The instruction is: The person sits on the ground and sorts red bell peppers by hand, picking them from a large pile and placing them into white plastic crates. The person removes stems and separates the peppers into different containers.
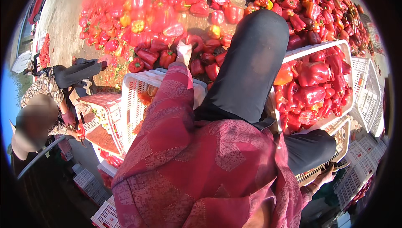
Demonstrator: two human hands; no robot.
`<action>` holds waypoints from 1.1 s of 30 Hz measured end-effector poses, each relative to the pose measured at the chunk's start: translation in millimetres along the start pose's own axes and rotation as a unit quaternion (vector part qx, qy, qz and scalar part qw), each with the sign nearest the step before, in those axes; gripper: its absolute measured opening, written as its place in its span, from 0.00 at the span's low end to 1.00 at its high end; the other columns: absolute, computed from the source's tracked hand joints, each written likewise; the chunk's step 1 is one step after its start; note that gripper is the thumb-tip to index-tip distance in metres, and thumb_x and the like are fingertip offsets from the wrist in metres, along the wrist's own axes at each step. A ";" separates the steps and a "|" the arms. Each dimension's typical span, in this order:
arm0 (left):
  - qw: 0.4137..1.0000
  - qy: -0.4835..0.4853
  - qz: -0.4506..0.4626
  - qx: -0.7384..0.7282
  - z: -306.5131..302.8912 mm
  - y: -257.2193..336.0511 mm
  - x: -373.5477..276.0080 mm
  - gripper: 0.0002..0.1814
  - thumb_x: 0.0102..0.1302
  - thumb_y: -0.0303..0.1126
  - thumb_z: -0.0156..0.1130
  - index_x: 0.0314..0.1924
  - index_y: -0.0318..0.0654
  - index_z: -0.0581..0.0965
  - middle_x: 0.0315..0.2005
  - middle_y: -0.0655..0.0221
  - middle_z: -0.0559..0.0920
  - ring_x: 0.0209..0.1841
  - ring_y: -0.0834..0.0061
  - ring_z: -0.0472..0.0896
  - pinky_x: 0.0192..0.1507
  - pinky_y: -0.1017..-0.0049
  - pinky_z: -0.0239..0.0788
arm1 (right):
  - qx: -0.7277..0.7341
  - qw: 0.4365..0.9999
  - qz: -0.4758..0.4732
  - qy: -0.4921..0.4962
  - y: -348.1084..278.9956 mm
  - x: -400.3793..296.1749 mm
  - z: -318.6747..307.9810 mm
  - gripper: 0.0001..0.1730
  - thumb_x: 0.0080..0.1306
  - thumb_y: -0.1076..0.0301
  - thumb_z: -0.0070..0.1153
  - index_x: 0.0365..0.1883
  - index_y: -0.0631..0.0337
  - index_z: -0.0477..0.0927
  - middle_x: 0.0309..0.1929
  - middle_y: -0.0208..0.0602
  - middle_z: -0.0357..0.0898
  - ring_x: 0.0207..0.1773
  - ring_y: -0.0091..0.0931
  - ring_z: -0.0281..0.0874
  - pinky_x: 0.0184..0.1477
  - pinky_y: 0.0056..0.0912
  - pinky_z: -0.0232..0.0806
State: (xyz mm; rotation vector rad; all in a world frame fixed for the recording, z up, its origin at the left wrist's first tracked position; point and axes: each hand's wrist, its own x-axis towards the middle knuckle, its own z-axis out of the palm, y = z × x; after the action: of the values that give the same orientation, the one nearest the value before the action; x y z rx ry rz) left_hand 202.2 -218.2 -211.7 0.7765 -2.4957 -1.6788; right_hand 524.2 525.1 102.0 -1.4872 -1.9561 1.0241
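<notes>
My left hand reaches out to the near edge of a large heap of red bell peppers on the ground. Its fingers are at a red pepper; glare hides whether they grip it. Low on the right, my right hand is beside the rim of a cream plastic crate, shut on a thin, curved, pale object, perhaps a blade. Between my hands, a white crate full of red peppers stands to the right of my raised knee.
A white slatted crate stands below my left forearm, with a reddish crate beside it. At the left a seated co-worker holds a red item and a blade. Nested white crates stand at the right, and stacked crates at lower left.
</notes>
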 end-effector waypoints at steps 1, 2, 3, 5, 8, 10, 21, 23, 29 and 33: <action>0.995 0.002 0.042 -0.090 14.1 53.4 -10.5 0.27 0.56 0.25 0.70 0.57 0.32 0.74 0.44 0.64 0.84 0.47 0.71 0.80 0.51 0.71 0.73 | 0.013 0.999 -0.045 0.002 3.7 5.2 -5.9 0.20 0.68 0.59 0.60 0.51 0.64 0.82 0.41 0.39 0.81 0.38 0.27 0.79 0.34 0.30 0.74; 0.994 -0.033 0.033 -0.102 3.5 66.6 -5.8 0.28 0.56 0.25 0.70 0.57 0.32 0.74 0.45 0.65 0.83 0.47 0.71 0.80 0.51 0.71 0.73 | -0.045 0.998 -0.049 0.016 -14.3 19.0 6.3 0.21 0.69 0.57 0.59 0.52 0.63 0.82 0.38 0.36 0.80 0.36 0.25 0.78 0.31 0.28 0.72; 0.990 -0.075 0.029 -0.113 -0.5 80.5 3.8 0.28 0.56 0.24 0.70 0.58 0.33 0.74 0.47 0.66 0.82 0.47 0.71 0.80 0.51 0.71 0.73 | -0.101 0.993 -0.050 0.038 -31.8 28.5 20.4 0.22 0.70 0.54 0.58 0.53 0.62 0.81 0.36 0.34 0.79 0.34 0.23 0.77 0.28 0.26 0.69; 0.962 -0.091 0.077 -0.247 -0.3 138.4 -1.7 0.28 0.57 0.23 0.70 0.58 0.33 0.73 0.49 0.66 0.81 0.47 0.72 0.80 0.51 0.72 0.73 | 0.010 0.991 -0.093 -0.099 -54.2 41.5 38.4 0.23 0.71 0.50 0.57 0.52 0.60 0.79 0.31 0.26 0.75 0.29 0.18 0.71 0.24 0.22 0.61; 0.929 -0.150 0.149 -0.306 15.6 249.8 -4.5 0.23 0.60 0.22 0.69 0.56 0.32 0.76 0.47 0.67 0.82 0.48 0.76 0.81 0.51 0.76 0.74 | 0.202 0.964 -0.081 -0.154 -152.2 -63.8 121.5 0.20 0.73 0.47 0.54 0.45 0.57 0.78 0.26 0.21 0.68 0.24 0.13 0.64 0.24 0.19 0.54; 0.924 -0.183 0.200 -0.270 14.6 332.4 -34.0 0.22 0.62 0.20 0.67 0.57 0.30 0.75 0.48 0.65 0.82 0.49 0.75 0.82 0.53 0.75 0.76 | 0.174 0.923 -0.124 -0.320 -195.1 -113.6 157.9 0.16 0.75 0.53 0.50 0.44 0.57 0.77 0.27 0.22 0.69 0.25 0.13 0.65 0.26 0.19 0.56; 0.877 -0.207 0.426 -0.080 119.5 413.1 -142.2 0.27 0.55 0.23 0.72 0.56 0.32 0.75 0.45 0.65 0.82 0.49 0.74 0.80 0.55 0.73 0.72 | 0.145 0.850 -0.365 -0.352 -254.7 -204.3 228.1 0.11 0.75 0.66 0.49 0.47 0.66 0.74 0.31 0.34 0.73 0.33 0.23 0.69 0.36 0.28 0.66; 0.888 -0.145 0.435 -0.025 119.4 408.9 -117.8 0.26 0.55 0.26 0.76 0.53 0.31 0.76 0.46 0.65 0.83 0.48 0.76 0.81 0.54 0.74 0.73 | 0.165 0.860 -0.316 -0.365 -231.6 -193.5 221.8 0.11 0.76 0.64 0.49 0.46 0.64 0.75 0.31 0.28 0.73 0.30 0.18 0.68 0.32 0.23 0.64; 0.905 -0.180 0.364 -0.127 81.3 355.0 -47.7 0.29 0.52 0.24 0.74 0.55 0.29 0.74 0.44 0.60 0.84 0.46 0.70 0.82 0.51 0.70 0.76 | 0.197 0.877 -0.180 -0.398 -162.9 -154.9 207.9 0.12 0.78 0.61 0.47 0.45 0.60 0.76 0.27 0.23 0.71 0.23 0.13 0.62 0.24 0.15 0.55; 0.921 -0.113 0.374 -0.012 66.4 284.1 -17.5 0.29 0.58 0.31 0.74 0.58 0.36 0.73 0.43 0.65 0.84 0.37 0.73 0.83 0.38 0.74 0.77 | 0.150 0.911 -0.126 -0.363 -149.8 -141.3 198.5 0.17 0.77 0.53 0.48 0.45 0.58 0.76 0.24 0.22 0.69 0.20 0.14 0.64 0.20 0.19 0.55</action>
State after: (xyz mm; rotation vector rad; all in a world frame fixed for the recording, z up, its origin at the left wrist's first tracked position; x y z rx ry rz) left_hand 89.0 -71.0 14.1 -0.3816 -2.4056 -1.5358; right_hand 329.1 316.1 109.3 -0.6942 -2.2323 1.8315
